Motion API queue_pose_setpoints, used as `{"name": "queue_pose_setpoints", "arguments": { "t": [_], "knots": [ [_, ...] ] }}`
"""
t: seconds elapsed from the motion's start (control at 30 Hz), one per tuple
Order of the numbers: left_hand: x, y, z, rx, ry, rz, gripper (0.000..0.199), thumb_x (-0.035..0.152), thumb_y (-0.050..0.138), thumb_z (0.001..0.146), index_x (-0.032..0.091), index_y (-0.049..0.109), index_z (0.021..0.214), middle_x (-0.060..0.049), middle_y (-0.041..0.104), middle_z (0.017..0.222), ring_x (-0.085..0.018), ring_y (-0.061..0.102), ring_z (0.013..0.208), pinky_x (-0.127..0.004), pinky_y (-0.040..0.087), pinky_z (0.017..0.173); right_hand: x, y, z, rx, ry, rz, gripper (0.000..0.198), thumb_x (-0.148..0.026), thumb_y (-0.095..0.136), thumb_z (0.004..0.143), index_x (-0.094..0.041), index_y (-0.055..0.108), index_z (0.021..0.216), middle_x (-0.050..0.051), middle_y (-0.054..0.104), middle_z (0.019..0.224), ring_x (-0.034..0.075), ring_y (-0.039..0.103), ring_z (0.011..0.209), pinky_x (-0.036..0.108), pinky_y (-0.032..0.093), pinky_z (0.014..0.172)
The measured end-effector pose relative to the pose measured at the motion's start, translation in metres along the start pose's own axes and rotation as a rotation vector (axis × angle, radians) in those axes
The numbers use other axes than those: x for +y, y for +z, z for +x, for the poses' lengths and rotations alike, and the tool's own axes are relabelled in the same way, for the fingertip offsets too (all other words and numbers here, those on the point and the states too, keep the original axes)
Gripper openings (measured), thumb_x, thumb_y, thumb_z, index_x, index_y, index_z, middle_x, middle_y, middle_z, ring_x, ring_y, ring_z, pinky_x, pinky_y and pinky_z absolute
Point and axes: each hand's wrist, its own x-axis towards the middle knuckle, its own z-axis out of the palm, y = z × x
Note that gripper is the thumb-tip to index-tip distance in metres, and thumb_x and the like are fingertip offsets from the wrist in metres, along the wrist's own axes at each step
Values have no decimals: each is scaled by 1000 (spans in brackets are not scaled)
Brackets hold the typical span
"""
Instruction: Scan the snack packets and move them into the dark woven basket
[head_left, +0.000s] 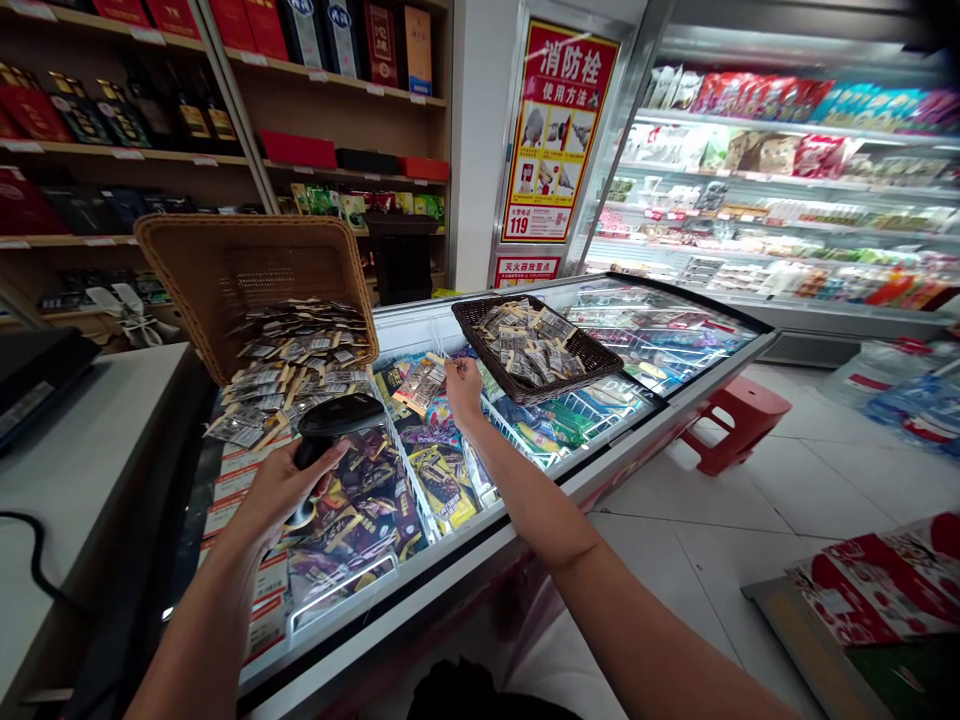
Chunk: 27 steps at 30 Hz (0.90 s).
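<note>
My left hand (pixel 274 492) is wrapped round the handle of a black handheld barcode scanner (pixel 341 412). The scanner's head points away from me, toward my right hand. Between the fingertips of my right hand (pixel 463 390) is a small clear snack packet (pixel 421 384) with a printed label, held over the chest freezer. Just right of that hand, a dark brown woven basket (pixel 517 388) of similar packets rests on the freezer's glass top. Beyond the scanner, a tilted tan wicker basket (pixel 161 262) has many packets (pixel 300 345) spilling out at its front.
Wrapped ice creams (pixel 442 485) fill wire baskets inside the chest freezer (pixel 637 425). A grey counter (pixel 127 430) stands at left, with wooden shelves (pixel 352 85) behind. A red plastic stool (pixel 739 420), water jugs (pixel 919 395) and red-patterned packs (pixel 885 580) stand on the right.
</note>
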Motion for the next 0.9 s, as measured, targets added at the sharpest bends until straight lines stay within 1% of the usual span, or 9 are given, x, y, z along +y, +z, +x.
{"name": "queue_pose_setpoints", "arguments": {
  "t": [0.1, 0.2, 0.33, 0.47, 0.6, 0.73, 0.83, 0.87, 0.9],
  "knots": [
    [4, 3, -5, 17, 23, -2, 57, 70, 89, 59, 23, 58, 64, 2, 55, 46, -13, 45, 44, -26, 33, 45, 1, 0, 0, 18, -15, -38, 14, -31, 64, 96, -27, 55, 87, -8, 52, 63, 15, 53, 57, 25, 54, 60],
    [8, 5, -10, 30, 61, 5, 54, 67, 89, 64, 22, 60, 67, 3, 56, 47, -13, 46, 45, -25, 32, 47, 2, 0, -1, 13, -5, -40, 14, -31, 63, 98, -27, 53, 89, -8, 54, 65, 16, 56, 58, 26, 56, 59],
    [9, 5, -12, 20, 60, 23, 54, 68, 88, 66, 22, 59, 69, 4, 55, 48, -13, 45, 46, -25, 31, 47, 2, 1, -3, -18, 5, 14, 14, -30, 62, 98, -28, 50, 90, -6, 56, 68, 16, 60, 60, 28, 58, 59],
    [6, 3, -10, -6, 61, 34, 55, 68, 87, 67, 22, 57, 70, 5, 55, 49, -12, 45, 46, -24, 32, 47, 0, 0, -4, -33, 15, -1, 14, -31, 61, 99, -27, 49, 92, -5, 55, 70, 17, 62, 64, 29, 59, 61],
    [-1, 1, -2, -10, 35, 43, 59, 72, 88, 60, 23, 56, 70, 5, 54, 49, -13, 46, 46, -25, 35, 47, -1, -2, -3, -53, 26, -16, 14, -33, 59, 100, -27, 49, 93, -4, 56, 71, 18, 63, 66, 31, 60, 62],
    [-8, -1, 6, -3, 12, 73, 64, 77, 87, 54, 23, 58, 68, 4, 53, 48, -14, 44, 46, -26, 32, 46, 0, 0, -3, -40, -1, -6, 15, -34, 61, 98, -27, 49, 91, -4, 57, 72, 18, 63, 65, 31, 61, 61],
    [-10, 1, 7, 28, 4, 102, 66, 82, 83, 54, 23, 58, 67, 3, 53, 47, -14, 44, 46, -26, 31, 46, -2, 6, -2, -16, 20, 12, 15, -32, 61, 97, -27, 49, 90, -5, 55, 69, 18, 63, 63, 30, 61, 57],
    [-10, 3, 6, 49, 10, 109, 66, 84, 81, 56, 23, 58, 66, 3, 53, 47, -14, 44, 47, -27, 32, 46, -3, 8, 0, -12, 37, 27, 14, -31, 61, 96, -27, 49, 90, -5, 55, 68, 18, 63, 63, 30, 61, 57],
    [-9, 4, 5, 98, 24, 127, 67, 88, 76, 59, 24, 57, 66, 4, 52, 47, -14, 44, 47, -27, 32, 47, -5, 9, 2, -10, 53, 48, 14, -30, 61, 96, -27, 48, 90, -5, 55, 68, 18, 64, 62, 30, 61, 57]
  ]
}}
